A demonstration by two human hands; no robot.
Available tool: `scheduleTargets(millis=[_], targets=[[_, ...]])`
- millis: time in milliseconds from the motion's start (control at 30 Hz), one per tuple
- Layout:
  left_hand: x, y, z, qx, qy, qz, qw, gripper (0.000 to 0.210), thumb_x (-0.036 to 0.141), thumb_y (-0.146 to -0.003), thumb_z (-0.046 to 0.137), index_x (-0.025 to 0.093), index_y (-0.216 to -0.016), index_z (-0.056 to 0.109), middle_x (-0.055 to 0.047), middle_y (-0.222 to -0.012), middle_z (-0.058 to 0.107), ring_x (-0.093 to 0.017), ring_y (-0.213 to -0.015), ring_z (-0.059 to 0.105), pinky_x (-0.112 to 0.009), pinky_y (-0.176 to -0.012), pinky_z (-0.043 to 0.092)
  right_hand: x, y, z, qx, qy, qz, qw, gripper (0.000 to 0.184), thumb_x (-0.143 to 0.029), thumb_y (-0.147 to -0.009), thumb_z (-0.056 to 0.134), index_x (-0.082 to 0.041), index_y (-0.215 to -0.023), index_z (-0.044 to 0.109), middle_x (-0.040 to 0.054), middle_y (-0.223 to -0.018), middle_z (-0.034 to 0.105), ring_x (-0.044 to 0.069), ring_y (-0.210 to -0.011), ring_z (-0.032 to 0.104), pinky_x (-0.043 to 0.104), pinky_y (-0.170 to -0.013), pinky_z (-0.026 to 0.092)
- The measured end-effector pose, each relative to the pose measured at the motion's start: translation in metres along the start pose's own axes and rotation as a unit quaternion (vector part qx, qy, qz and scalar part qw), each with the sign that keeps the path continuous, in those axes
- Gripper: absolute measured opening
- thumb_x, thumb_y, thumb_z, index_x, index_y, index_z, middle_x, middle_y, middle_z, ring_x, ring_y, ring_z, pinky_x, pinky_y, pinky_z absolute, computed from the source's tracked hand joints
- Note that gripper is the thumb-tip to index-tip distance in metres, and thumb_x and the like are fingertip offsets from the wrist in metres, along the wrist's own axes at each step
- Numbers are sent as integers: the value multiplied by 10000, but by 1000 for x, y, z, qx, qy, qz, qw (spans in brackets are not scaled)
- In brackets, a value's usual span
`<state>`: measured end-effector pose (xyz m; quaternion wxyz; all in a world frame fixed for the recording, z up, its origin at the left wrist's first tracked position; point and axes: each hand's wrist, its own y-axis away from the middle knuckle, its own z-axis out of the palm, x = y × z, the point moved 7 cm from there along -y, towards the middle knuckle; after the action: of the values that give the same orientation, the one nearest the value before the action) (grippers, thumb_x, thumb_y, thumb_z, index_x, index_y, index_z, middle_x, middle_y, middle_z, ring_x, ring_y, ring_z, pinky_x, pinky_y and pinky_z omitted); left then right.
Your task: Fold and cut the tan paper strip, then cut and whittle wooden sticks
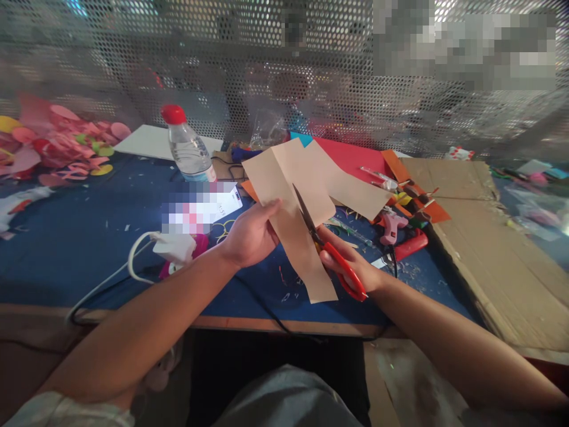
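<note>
My left hand (pixel 255 234) pinches the left edge of a beige sheet of paper (pixel 271 178), thumb on top and the other fingers behind it. In my right hand (pixel 349 261) is a pair of scissors (pixel 340 264) with red handles and dark blades. The blades lie along the paper and point up and away to the left. A long strip of the sheet hangs down on the left of the blades, toward the table's front edge. Another beige piece (pixel 351 181) spreads out behind, to the right.
A water bottle (pixel 189 148) with a red cap and a lit phone (pixel 222 204) stand left of the paper. Pink paper scraps (pixel 66 145) heap at far left. On the right are a pink glue gun (pixel 392 228), a red-handled cutter (pixel 409 244) and cardboard (pixel 502 267). Perforated metal (pixel 267 53) rises behind.
</note>
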<state>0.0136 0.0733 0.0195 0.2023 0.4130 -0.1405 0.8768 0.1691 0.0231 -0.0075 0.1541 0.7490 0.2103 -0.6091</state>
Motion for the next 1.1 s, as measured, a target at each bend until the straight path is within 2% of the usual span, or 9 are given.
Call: scheduleTargets(millis=[67,200,333,467,533,600,700,867,1100], targets=[[-2,0,3,-14,-6,-2,1000,289,421,-941,803,193,-1118,780,-119,-1203,835,-374,-1339,720,-538,-1138,595,5,1,0,9,-31,16,999,799,-839,-924,609,-341,-1548,562,-14,-756,506,167,-607,441,287,-556,467],[-5,2,11,-32,-5,-12,999,391,487,-932,812,187,-1179,764,-145,-1264,813,-408,-1399,673,-588,-1165,565,9,1,-1,16,-67,38,997,850,-846,-889,662,-309,-1542,566,3,-798,538,180,-657,474,302,-589,478],[-8,4,14,-39,-10,-23,999,389,480,-930,823,174,-1162,767,-152,-1261,809,-424,-1430,642,-599,-1189,539,12,2,3,2,-108,62,992,815,-875,-846,693,-314,-1430,602,-28,-767,470,147,-594,387,289,-516,426],[-13,6,13,-49,14,-30,998,389,430,-999,743,153,-1273,746,-169,-1346,783,-423,-1485,592,-602,-1224,492,15,2,1,25,-117,58,991,767,-841,-850,723,-307,-1393,632,-51,-727,430,139,-592,392,264,-518,441],[-15,7,12,-47,27,-32,998,408,409,-1034,695,140,-1339,726,-176,-1403,759,-412,-1505,574,-591,-1248,463,13,1,-1,43,-108,40,992,728,-808,-873,732,-285,-1375,665,-42,-737,470,145,-629,446,258,-576,495],[-16,7,12,-40,34,-32,998,418,402,-1053,665,135,-1368,720,-172,-1428,748,-396,-1493,588,-570,-1256,455,7,0,-3,56,-90,9,994,674,-776,-900,728,-265,-1340,710,-10,-804,564,168,-735,544,276,-720,568],[-18,9,14,-32,38,-40,998,414,412,-1056,656,133,-1350,741,-163,-1396,766,-379,-1428,649,-541,-1226,492,-3,-2,-3,52,-64,-16,996,647,-760,-924,710,-254,-1327,739,29,-931,648,197,-883,607,312,-894,588],[-20,8,17,-42,35,-42,998,392,449,-1035,680,147,-1264,782,-159,-1315,798,-380,-1370,690,-531,-1165,547,-6,-5,0,42,-85,-10,995,674,-779,-907,712,-262,-1340,722,30,-900,635,209,-881,600,308,-839,584],[-20,8,17,-31,34,-37,998,363,434,-1030,692,157,-1251,773,-151,-1255,811,-373,-1367,691,-538,-1183,532,4,-5,-2,36,-97,7,995,659,-742,-923,722,-272,-1384,700,23,-940,668,183,-850,593,272,-825,556]])
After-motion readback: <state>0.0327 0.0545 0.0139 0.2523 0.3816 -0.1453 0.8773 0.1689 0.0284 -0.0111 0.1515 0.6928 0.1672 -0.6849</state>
